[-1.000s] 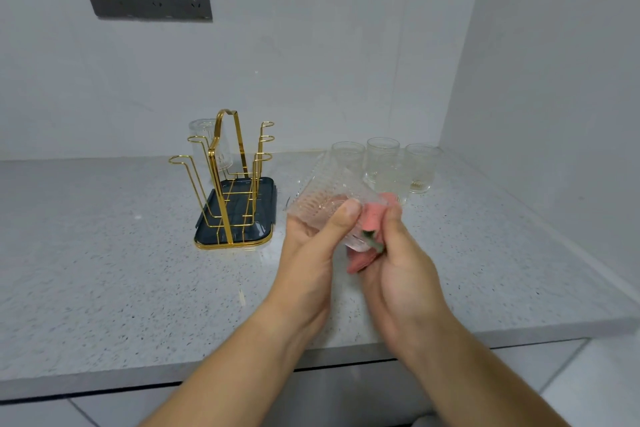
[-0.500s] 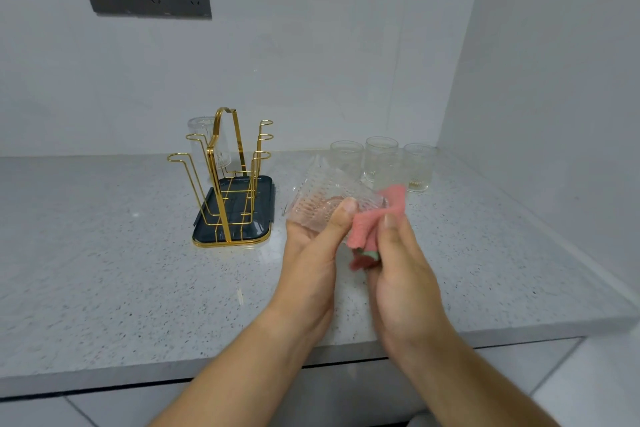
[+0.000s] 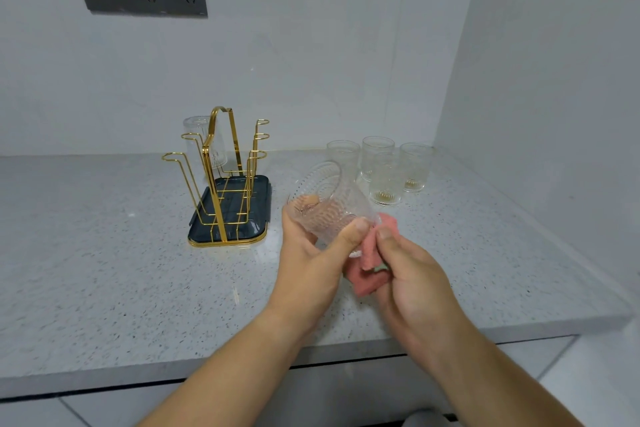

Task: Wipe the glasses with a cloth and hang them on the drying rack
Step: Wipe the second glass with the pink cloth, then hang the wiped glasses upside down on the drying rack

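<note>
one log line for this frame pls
left hand: holds clear ribbed glass tilted | right hand: pink cloth at base | gold wire rack: one glass hung

The worktop (image 3: 86, 270) lies bare left of the drying rack (image 3: 227, 184) and along its front edge. Four glasses (image 3: 384, 177) crowd the back right corner, close to the side wall (image 3: 554, 114). Between rack and glasses runs a narrow open lane, with both hands (image 3: 346, 263) in front of it.
</note>
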`<state>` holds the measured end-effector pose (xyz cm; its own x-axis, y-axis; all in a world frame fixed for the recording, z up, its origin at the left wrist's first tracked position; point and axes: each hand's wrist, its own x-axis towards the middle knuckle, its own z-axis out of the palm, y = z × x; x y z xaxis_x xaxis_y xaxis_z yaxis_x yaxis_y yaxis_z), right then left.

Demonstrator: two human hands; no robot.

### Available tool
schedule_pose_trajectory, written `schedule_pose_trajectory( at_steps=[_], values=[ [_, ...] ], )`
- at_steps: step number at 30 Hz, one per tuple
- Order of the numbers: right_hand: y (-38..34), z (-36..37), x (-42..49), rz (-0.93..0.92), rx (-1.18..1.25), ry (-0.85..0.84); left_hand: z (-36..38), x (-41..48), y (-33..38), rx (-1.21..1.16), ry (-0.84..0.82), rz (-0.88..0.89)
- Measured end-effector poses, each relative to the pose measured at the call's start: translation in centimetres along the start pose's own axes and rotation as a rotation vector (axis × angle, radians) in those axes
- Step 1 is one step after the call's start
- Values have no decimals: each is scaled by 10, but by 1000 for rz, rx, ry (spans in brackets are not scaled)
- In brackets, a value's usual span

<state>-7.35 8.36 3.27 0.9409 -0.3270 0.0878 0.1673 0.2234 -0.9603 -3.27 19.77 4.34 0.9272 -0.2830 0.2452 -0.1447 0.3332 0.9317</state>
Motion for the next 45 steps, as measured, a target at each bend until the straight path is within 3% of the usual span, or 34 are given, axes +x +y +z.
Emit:
schedule_pose_trajectory(
  at_steps=[4,9,13,16,19,23,25,27,32,35,39,45],
  values=[
    [-10,-24,3,5,-244,29,-8,6,-9,83,51,-20],
    [-16,-61,21,-125,-707,92,-9,5,-8,88,57,-58],
    [-4,-94,34,-106,-1130,-51,-12,5,-9,112,55,-86],
    [8,-101,37,42,-1487,-207,-15,4,-11,121,60,-102],
    [9,-98,37,72,-1579,-228,-19,3,-12,122,52,-119],
    [-1,-84,33,-116,-1413,-54,-26,5,-10,106,30,-118],
    [-9,-70,31,-200,-1183,37,-28,9,-4,117,9,-105],
    [-16,-51,29,-129,-848,39,-28,14,3,122,-8,-88],
    [-22,-14,40,250,0,-249,-22,30,29,89,-52,-7],
    [-28,6,45,348,365,-400,-19,40,40,94,-70,28],
    [-42,31,53,374,576,-432,-24,57,54,119,-75,80],
    [-72,62,85,300,590,-356,-35,95,81,118,-80,111]
  ],
)
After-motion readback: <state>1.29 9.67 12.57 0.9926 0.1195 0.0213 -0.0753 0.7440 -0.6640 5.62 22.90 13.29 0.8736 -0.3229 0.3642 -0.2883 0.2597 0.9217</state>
